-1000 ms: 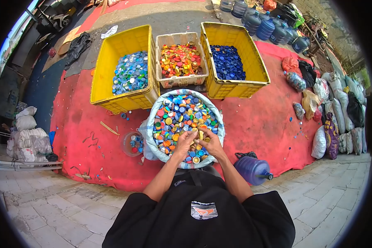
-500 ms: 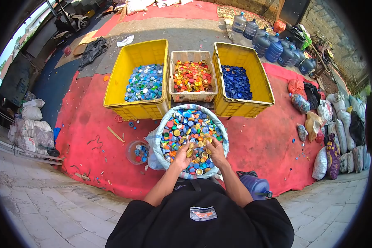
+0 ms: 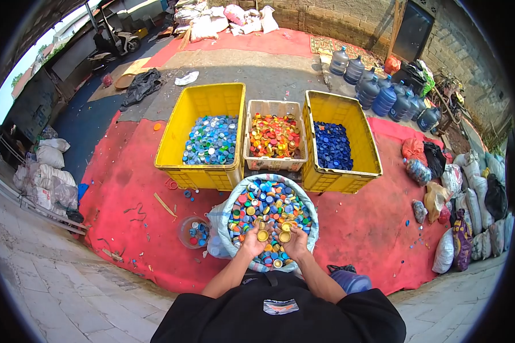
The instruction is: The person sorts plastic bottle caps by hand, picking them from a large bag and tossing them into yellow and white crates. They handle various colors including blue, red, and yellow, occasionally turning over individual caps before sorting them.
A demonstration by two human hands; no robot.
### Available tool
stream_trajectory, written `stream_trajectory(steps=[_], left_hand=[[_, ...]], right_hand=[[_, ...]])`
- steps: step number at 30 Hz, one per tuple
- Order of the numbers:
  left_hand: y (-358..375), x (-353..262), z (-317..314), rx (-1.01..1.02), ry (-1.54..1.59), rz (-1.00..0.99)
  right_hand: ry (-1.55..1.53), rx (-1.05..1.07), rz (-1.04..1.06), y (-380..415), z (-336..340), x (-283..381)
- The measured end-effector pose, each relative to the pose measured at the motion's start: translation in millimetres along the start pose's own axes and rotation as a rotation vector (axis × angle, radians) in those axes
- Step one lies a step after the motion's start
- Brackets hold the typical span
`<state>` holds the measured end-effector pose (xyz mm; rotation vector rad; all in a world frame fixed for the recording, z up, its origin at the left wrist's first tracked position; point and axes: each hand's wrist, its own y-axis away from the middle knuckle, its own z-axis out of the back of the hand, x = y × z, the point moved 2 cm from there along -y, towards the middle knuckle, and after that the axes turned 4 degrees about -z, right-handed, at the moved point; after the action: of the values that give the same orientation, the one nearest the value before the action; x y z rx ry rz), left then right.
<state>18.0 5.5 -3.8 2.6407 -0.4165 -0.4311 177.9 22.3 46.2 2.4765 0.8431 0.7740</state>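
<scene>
An open white sack point(image 3: 309, 212) full of mixed coloured bottle caps point(image 3: 269, 204) stands right in front of me. Both hands rest palm up on the caps at the sack's near side. My left hand point(image 3: 254, 242) cups a yellow cap at its fingertips, and my right hand point(image 3: 294, 242) cups another yellow cap. Beyond the sack stand three crates: a yellow crate point(image 3: 190, 122) with light blue caps, a white crate point(image 3: 274, 106) with orange, red and yellow caps, and a yellow crate point(image 3: 356, 135) with dark blue caps.
Everything stands on a red mat point(image 3: 126, 188). A small clear bowl point(image 3: 192, 232) with a few caps sits left of the sack. A blue water jug point(image 3: 349, 279) lies by my right elbow; more jugs point(image 3: 377, 91) stand at the back. Filled bags point(image 3: 469, 206) line the right side.
The view has tilted up, showing more of the yard behind. My hands moved toward the sack's near edge and turned palm up, each with a yellow cap.
</scene>
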Motion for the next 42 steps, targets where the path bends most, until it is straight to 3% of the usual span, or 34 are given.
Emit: stream_trajectory(steps=[5, 8, 9, 10, 11, 14, 16, 18, 20, 23, 28, 32, 39, 42], left_hand=[[-22.0, 6.9, 26.2, -0.045, 0.06, -0.013], [-45.5, -6.2, 9.6, -0.218, 0.064, 0.01], [-66.6, -13.6, 8.6, -0.183, 0.043, 0.002], [-69.5, -31.3, -34.4, -0.217, -0.013, -0.015], [-106.6, -47.3, -33.0, -0.177, 0.034, -0.044], [-141.5, -120.8, -143.2, 0.003, 0.058, -0.189], [-156.0, -149.9, -181.0, 0.026, -0.036, -0.257], [-155.2, -165.2, -189.3, -0.093, -0.078, -0.298], [-148.4, -167.7, -162.5, -0.095, -0.195, -0.278], [-123.3, -148.1, -86.6, -0.182, -0.274, -0.271], [-53.4, -88.3, 33.2, -0.461, -0.347, -0.133], [-5.5, -49.2, 68.4, -0.487, -0.51, -0.08], [24.6, -7.2, 68.4, -0.503, -0.656, -0.024], [23.7, 7.1, 71.7, -0.504, -0.678, -0.012]], right_hand=[[-0.12, -0.104, 0.002, -19.3, 16.1, -8.3], [-0.18, -0.188, 0.016, -46.0, 17.6, -1.4], [-0.181, -0.184, 0.036, -58.9, 11.0, 8.1], [-0.167, -0.156, 0.094, -79.6, 6.0, 20.4], [-0.21, -0.103, 0.115, -83.4, -30.2, 44.1], [-0.234, 0.136, 0.314, -130.8, -94.2, 114.5], [-0.235, 0.056, 0.343, -140.4, -129.9, 148.3], [-0.138, 0.044, 0.375, -143.1, -136.3, 164.7], [-0.105, 0.085, 0.371, -139.9, -113.0, 164.4], [0.116, -0.209, 0.443, -105.6, -72.1, 136.1], [0.577, -0.49, 0.249, -73.8, 52.8, 54.8], [0.979, -0.602, 0.131, -48.1, 118.0, 2.6], [1.349, -0.705, 0.385, -31.9, 122.1, -19.5], [1.334, -0.718, 0.502, -38.7, 120.0, -14.6]])
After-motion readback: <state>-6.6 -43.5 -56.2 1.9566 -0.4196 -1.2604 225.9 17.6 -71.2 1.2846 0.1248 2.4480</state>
